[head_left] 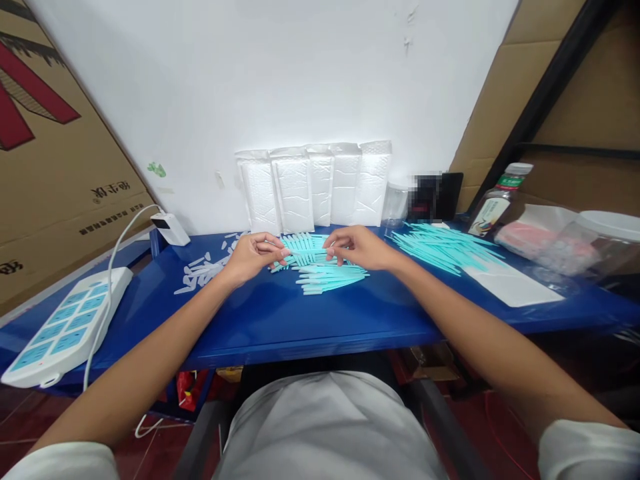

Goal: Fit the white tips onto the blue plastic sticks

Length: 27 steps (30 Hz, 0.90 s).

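Note:
My left hand (254, 257) and my right hand (356, 248) are both closed in a pinch. Between them runs a thin turquoise stick (309, 252), held level above a pile of similar sticks. Its left end is at my left fingertips, where a small translucent sleeve may be hidden by the fingers. Below and in front lies a heap of turquoise sticks (333, 277), with pale translucent ends pointing left. Beside my left hand, small translucent sleeves (197, 275) are scattered on the blue table (250, 323).
More turquoise sticks (445, 247) lie loose at the right, partly over a white packet (515, 285). White padded envelopes (293, 190) lean on the wall. A power strip (70, 327) with a cable sits at the left, a bottle (495, 200) and clear jar (610, 243) at the right.

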{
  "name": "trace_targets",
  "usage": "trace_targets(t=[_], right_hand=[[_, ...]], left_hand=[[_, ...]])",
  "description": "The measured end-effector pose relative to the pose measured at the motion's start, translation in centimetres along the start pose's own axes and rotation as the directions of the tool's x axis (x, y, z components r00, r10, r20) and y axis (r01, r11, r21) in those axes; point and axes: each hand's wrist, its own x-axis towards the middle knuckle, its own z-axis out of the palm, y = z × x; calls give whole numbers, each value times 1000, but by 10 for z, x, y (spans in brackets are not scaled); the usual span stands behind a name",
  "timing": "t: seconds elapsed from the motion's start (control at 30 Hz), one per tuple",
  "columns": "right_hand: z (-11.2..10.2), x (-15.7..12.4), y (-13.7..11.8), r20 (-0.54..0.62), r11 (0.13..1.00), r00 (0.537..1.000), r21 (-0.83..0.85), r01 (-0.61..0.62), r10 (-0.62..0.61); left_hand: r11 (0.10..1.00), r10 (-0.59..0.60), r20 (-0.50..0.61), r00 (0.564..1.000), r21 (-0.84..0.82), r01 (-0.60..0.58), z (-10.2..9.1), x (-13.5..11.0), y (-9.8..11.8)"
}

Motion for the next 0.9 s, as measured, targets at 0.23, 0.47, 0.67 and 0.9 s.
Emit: trace_targets(t=[0.23, 0.47, 0.67, 0.9], right_hand=[[-14, -3, -8, 109, 979, 988, -182, -87, 109], [-11, -3, 1, 106, 948, 989, -312, -61, 99], [-29, -2, 10, -95, 867, 995, -494, -67, 23], [-95, -23, 41, -460, 345, 775, -710, -614, 432]], left_hand=[[806, 26, 153, 988, 581, -111, -50, 2, 15], [703, -485, 335, 808, 698, 132, -114, -4, 1], [646, -525, 266, 808, 743, 175, -123, -1, -12], [624, -531, 280, 800, 768, 146, -117, -2, -10]])
